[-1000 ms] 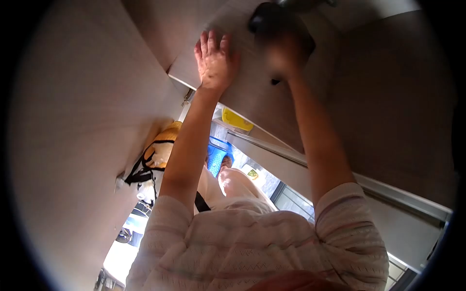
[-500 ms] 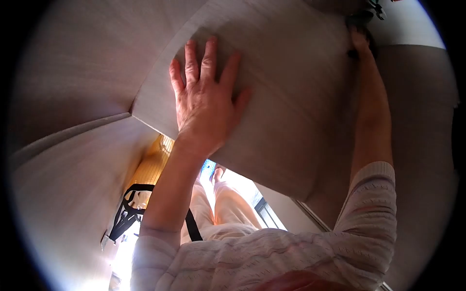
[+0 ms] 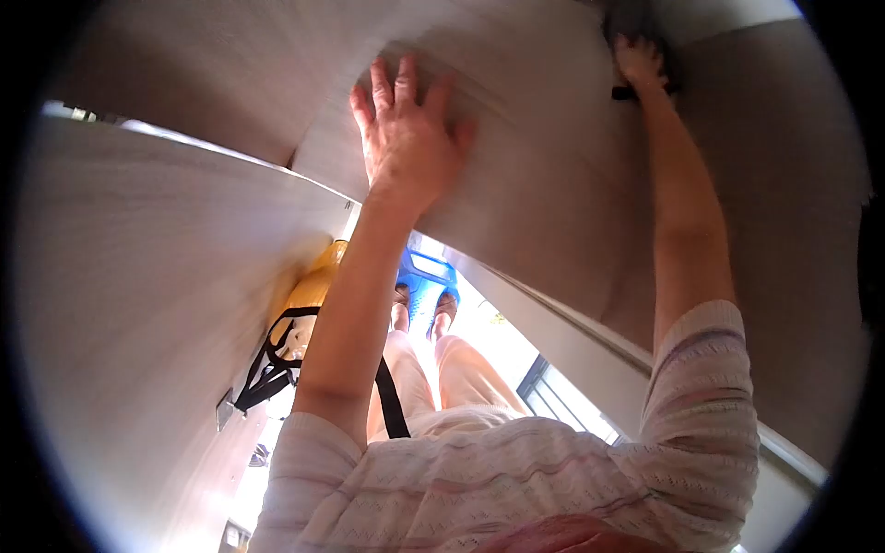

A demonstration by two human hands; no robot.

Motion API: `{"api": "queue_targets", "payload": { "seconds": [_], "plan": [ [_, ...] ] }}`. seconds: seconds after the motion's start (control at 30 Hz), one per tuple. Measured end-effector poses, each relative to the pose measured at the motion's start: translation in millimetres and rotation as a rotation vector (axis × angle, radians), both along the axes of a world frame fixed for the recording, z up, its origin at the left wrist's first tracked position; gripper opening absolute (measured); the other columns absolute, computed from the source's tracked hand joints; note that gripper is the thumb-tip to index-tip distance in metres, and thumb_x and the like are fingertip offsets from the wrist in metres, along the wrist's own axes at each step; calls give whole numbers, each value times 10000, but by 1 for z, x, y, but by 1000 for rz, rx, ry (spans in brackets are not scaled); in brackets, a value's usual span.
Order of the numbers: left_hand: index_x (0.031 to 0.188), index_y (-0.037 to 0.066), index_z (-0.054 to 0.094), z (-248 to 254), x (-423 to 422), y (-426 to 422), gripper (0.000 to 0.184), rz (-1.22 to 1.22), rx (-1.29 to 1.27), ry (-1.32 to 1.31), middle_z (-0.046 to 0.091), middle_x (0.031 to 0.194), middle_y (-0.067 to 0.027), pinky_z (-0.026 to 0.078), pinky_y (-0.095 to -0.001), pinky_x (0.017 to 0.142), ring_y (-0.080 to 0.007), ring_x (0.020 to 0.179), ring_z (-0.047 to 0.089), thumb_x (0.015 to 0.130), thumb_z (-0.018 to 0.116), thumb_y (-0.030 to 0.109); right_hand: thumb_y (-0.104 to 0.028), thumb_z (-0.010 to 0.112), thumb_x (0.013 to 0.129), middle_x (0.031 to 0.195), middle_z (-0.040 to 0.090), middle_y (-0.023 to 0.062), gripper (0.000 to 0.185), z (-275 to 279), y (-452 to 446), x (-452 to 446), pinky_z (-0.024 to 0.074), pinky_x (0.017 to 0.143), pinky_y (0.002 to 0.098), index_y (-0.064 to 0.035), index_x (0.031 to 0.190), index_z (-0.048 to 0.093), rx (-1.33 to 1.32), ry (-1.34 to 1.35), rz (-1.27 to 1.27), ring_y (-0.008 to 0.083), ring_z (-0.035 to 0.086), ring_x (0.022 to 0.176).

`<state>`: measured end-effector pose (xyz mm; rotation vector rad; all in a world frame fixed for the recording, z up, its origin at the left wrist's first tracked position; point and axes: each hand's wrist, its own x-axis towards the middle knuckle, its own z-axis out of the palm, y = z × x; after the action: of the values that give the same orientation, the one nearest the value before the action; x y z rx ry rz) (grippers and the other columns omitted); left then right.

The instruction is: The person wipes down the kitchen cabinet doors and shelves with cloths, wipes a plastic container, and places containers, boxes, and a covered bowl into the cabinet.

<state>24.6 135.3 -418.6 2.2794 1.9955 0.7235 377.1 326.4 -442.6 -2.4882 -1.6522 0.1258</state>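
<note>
My left hand [image 3: 410,143] lies flat on a greyish wooden board [image 3: 535,175], its fingers spread and nothing in it. Farther off at the upper right, my right hand [image 3: 643,63] is on a dark object [image 3: 629,20] near where the board meets a side panel [image 3: 774,184]. The fingers of that hand look bent over the dark thing, whose shape is too dim to name.
A pale door-like panel [image 3: 157,276] stands at the left, with a yellow bag [image 3: 313,288] with black straps beside it. Below the board are a blue stool [image 3: 427,267], my feet and legs, and a long rail edge [image 3: 572,318].
Compared with one second ago, my right hand and the dark object are farther right along the board. The view has shifted, and my left hand is still flat on the board.
</note>
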Motion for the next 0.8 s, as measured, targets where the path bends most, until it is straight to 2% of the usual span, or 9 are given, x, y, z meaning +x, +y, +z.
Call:
{"api": "queue_targets", "payload": {
  "seconds": [0.07, 0.13, 0.27, 0.37, 0.47, 0.57, 0.67, 0.7, 0.8],
  "plan": [
    [1246, 185, 513, -5, 0, 2, 502, 9, 44, 4, 370, 1374, -145, 152, -511, 1069, -353, 1309, 256, 815, 553, 440, -500, 399, 869, 1507, 49, 65, 699, -13, -9, -7, 111, 1032, 622, -173, 1434, 151, -54, -57, -26, 311, 1, 1379],
    [1241, 186, 516, -8, 1, 4, 489, 22, 77, -12, 389, 1361, -147, 168, -502, 1062, -347, 1305, 265, 825, 538, 442, -388, 506, 841, 1463, 206, 119, 679, -28, -44, -30, 206, 1029, 568, -124, 1407, 238, 36, -307, 101, 349, 170, 1342],
    [1224, 182, 527, -16, 0, 5, 449, 17, 184, -111, 434, 1326, -130, 187, -492, 1051, -332, 1276, 315, 849, 501, 428, -375, 558, 810, 1223, 476, 200, 478, 37, -125, -115, 373, 935, 463, -42, 1152, 533, 151, 20, 239, 337, 454, 1130],
    [1218, 177, 527, -26, -4, 10, 434, -17, 195, -66, 453, 1305, -104, 221, -512, 1026, -313, 1243, 360, 858, 484, 416, -245, 596, 775, 980, 581, 169, 251, 31, -183, -165, 439, 814, 384, -45, 927, 612, 517, -327, 316, 304, 551, 912],
    [1165, 165, 570, -17, -7, 7, 399, -71, 97, 39, 496, 1254, -84, 276, -482, 1002, -296, 1217, 382, 863, 464, 405, -193, 563, 791, 980, 583, 163, 196, 55, -228, -203, 435, 805, 400, -59, 927, 606, 378, -180, 422, 313, 550, 916],
    [1084, 113, 622, 0, -4, -8, 300, -284, -79, -124, 589, 1102, -101, 406, -380, 903, -239, 1072, 513, 853, 528, 279, -133, 531, 806, 946, 586, 159, 144, 44, -251, -225, 440, 787, 392, -57, 907, 600, 588, 32, 526, 313, 556, 885],
    [1016, 62, 651, 14, 3, -26, 220, -176, -400, -1232, 641, 925, -77, 460, -257, 767, -155, 852, 584, 809, 591, 105, -87, 512, 815, 960, 576, 165, 147, 21, -243, -239, 446, 790, 366, -45, 938, 579, 594, 322, 651, 307, 551, 919],
    [1021, 52, 648, 21, 1, -26, 232, -176, -340, -1251, 641, 898, -66, 459, -243, 743, -138, 812, 580, 795, 597, 63, -85, 512, 816, 963, 575, 168, 153, -3, -237, -241, 447, 796, 358, -43, 947, 578, 619, 423, 676, 305, 550, 925],
    [1049, 47, 642, 60, 1, -27, 283, -224, -242, -1372, 633, 898, -18, 453, -223, 733, -101, 795, 569, 772, 609, 0, -194, 463, 893, 1049, 556, 73, 245, -23, -228, -232, 453, 826, 311, -76, 1096, 535, 461, 1307, 548, 178, 541, 954]
  ]
}}
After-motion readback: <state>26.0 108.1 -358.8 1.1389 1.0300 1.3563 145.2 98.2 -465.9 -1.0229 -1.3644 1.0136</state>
